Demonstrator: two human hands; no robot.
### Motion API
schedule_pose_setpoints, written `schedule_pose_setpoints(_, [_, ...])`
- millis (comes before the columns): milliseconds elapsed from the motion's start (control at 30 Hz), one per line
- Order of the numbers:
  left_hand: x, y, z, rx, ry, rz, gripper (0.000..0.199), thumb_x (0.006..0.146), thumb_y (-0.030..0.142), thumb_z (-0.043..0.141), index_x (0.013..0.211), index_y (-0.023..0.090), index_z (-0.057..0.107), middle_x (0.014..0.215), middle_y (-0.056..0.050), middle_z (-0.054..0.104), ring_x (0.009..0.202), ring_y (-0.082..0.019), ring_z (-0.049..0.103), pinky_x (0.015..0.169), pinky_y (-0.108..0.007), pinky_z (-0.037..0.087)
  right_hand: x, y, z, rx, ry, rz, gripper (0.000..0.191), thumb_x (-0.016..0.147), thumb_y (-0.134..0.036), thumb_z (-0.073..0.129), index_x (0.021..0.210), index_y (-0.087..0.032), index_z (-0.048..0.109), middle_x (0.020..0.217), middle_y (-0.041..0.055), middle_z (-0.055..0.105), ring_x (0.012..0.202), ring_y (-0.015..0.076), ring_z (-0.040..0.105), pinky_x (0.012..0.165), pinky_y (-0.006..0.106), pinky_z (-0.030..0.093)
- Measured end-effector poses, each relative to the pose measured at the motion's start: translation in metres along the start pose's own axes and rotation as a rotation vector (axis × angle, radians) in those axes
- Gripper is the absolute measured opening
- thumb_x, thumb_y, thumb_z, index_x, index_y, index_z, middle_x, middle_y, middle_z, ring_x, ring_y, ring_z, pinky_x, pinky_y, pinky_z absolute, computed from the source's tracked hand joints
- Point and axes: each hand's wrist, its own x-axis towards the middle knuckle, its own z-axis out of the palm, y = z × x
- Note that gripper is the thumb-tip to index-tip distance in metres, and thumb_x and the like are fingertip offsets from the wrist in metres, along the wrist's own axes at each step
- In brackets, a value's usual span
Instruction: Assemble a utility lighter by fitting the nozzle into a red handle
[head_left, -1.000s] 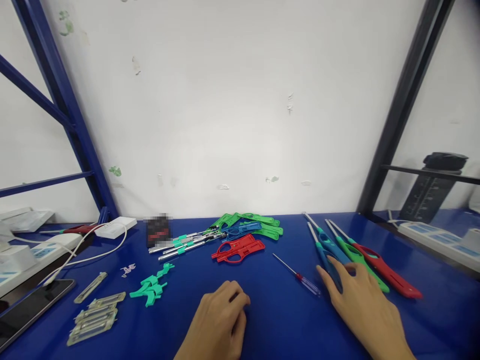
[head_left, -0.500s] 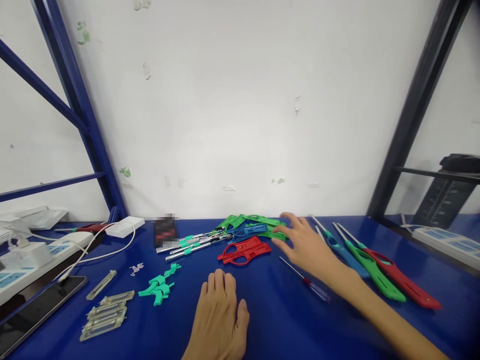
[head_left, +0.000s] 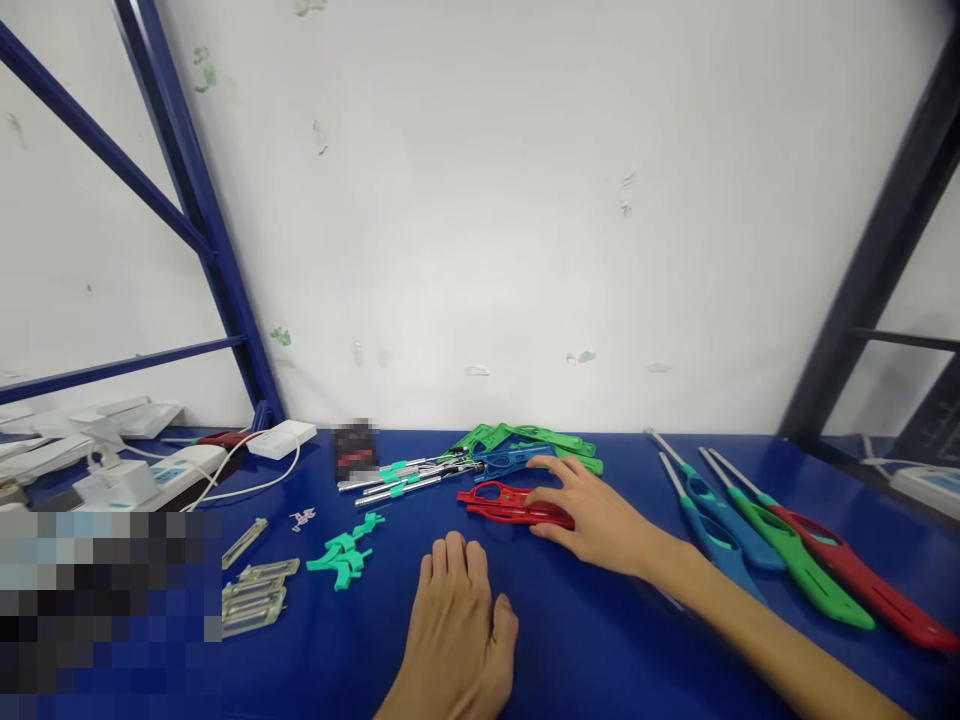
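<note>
My left hand [head_left: 459,630] lies palm down on the blue table, fingers stretched forward, holding nothing. Red lighter handle shells [head_left: 501,505] lie ahead of it. My right hand [head_left: 592,515] reaches over their right end, with the thumb on the near side and bent fingers on the far side, gripping the red shell. Just beyond lie blue handle shells [head_left: 517,460] and green handle shells [head_left: 551,437]. Metal lighter tubes with teal collars [head_left: 409,482] lie to the left. Loose teal triggers [head_left: 343,555] are scattered left of my left hand.
Long-nosed lighters in blue [head_left: 731,520], green [head_left: 806,560] and red [head_left: 862,570] lie at the right. Clear fuel tanks [head_left: 255,595] and small pale parts [head_left: 303,518] lie at the left, near a power strip [head_left: 176,475]. A white wall [head_left: 480,220] stands behind.
My right hand has come down onto the red shell from beside the green ones. My left hand stays flat. The view has turned slightly left, and my right forearm now mostly hides the screwdriver.
</note>
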Motion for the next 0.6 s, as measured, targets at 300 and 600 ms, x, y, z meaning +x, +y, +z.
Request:
schedule_pose_setpoints(300, [0.018, 0.007, -0.056, 0.000, -0.123, -0.040, 0.042, 0.105, 0.040, 0.065, 0.141, 0.018, 0.061, 0.140, -0.013, 0.064, 0.126, -0.030, 0.066, 0.104, -0.054, 0.058, -0.003, 0.001, 0.005, 0.061, 0.027, 0.001, 0.039, 0.103, -0.042, 0.069, 0.137, -0.023, 0.065, 0.158, 0.0121, 0.051, 0.137, 0.0323, 0.056, 0.112, 0.058, 0.051])
schedule_pose_setpoints(600, [0.039, -0.050, -0.096, 0.110, -0.172, -0.257, 0.031, 0.103, 0.035, 0.070, 0.128, 0.017, 0.067, 0.139, -0.011, 0.064, 0.129, -0.030, 0.063, 0.105, -0.054, 0.056, -0.004, -0.003, 0.008, 0.123, 0.055, 0.030, 0.037, 0.104, -0.042, 0.067, 0.135, -0.023, 0.065, 0.152, 0.0120, 0.056, 0.135, 0.0315, 0.057, 0.110, 0.056, 0.052])
